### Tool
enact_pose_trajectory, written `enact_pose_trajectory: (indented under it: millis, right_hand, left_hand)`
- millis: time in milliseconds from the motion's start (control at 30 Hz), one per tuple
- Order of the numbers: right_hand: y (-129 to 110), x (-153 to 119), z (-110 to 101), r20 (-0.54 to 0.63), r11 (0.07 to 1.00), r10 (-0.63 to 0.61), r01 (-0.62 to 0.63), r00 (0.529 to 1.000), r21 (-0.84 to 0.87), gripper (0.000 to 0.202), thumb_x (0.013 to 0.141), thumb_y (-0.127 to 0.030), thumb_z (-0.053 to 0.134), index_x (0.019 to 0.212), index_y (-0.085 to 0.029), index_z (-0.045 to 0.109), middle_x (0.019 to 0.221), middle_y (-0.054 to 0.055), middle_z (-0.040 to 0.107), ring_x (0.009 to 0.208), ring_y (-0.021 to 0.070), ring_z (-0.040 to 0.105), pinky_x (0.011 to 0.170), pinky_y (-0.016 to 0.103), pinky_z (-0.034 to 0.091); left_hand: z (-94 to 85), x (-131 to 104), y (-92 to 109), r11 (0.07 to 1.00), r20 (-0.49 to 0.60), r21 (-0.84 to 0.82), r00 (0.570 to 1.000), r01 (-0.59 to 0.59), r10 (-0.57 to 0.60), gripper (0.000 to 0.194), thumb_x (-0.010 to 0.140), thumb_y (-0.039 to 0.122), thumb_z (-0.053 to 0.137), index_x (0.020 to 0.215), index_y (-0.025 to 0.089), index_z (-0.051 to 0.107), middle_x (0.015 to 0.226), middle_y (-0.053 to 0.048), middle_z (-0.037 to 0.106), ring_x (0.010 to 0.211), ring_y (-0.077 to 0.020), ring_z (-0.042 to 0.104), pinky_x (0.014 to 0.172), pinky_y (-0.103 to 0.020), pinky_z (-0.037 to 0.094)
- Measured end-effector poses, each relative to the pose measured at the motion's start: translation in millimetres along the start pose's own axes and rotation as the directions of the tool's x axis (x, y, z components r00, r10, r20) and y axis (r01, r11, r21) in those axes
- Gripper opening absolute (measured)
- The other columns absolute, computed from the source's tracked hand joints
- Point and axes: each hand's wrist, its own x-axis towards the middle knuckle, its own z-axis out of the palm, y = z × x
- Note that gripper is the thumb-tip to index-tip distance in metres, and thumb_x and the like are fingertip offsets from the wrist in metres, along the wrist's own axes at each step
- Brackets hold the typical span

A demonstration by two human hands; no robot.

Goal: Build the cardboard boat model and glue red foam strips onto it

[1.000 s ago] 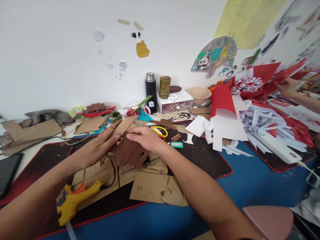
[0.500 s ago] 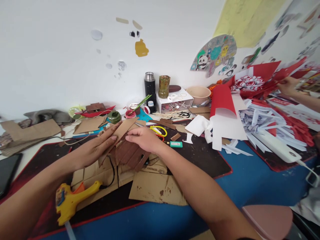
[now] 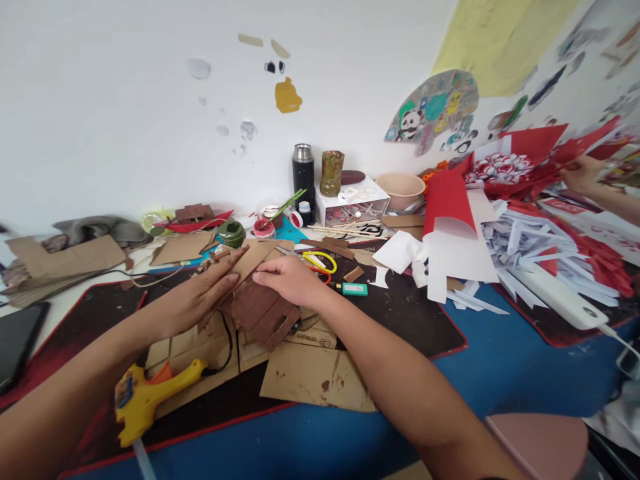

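Both of my hands are on a tan cardboard strip (image 3: 253,261) that lies slanted over a brown-painted cardboard piece (image 3: 260,313) made of plank-like strips. My left hand (image 3: 207,293) grips the strip's left side, fingers long and close together with the thumb on top. On the other side, my right hand (image 3: 285,273) pinches at the strip's right edge with thumb and forefinger; its fingertips are partly hidden. Below my left forearm lies a yellow hot glue gun (image 3: 155,397), its black cord running up beside the brown piece. Flat cardboard sheets (image 3: 315,377) lie underneath.
Yellow-handled scissors (image 3: 325,259) and a green glue-stick-sized item (image 3: 354,289) lie right of my hand. Behind stand a black thermos (image 3: 303,175), open paint jars (image 3: 231,233) and a bowl (image 3: 400,190). Paper strips (image 3: 530,243) are heaped at right, near another person's hand (image 3: 583,175).
The whole view has shifted slightly. The brown piece under my hands has tilted a little, showing more of its planked face. Both hands keep their hold on the strip.
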Motion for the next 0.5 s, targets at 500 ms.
enact_pose_trajectory:
  millis: [500]
  right_hand:
    - [-7.9,-4.5,-3.0,-0.049,0.948,0.067,-0.049,0.997,0.313,0.019,0.100,-0.039,0.081,0.107,-0.024,0.090,0.125,0.005,0.086,0.125,0.0275,0.076,0.113,0.041,0.053]
  left_hand:
    - [-10.0,-4.3,9.0,0.953,-0.102,-0.259,0.976,0.158,-0.190,0.115,0.088,0.098,0.039,0.166,0.015,0.054,0.178,-0.014,0.049,0.166,-0.0361,0.044,0.139,-0.051,0.027]
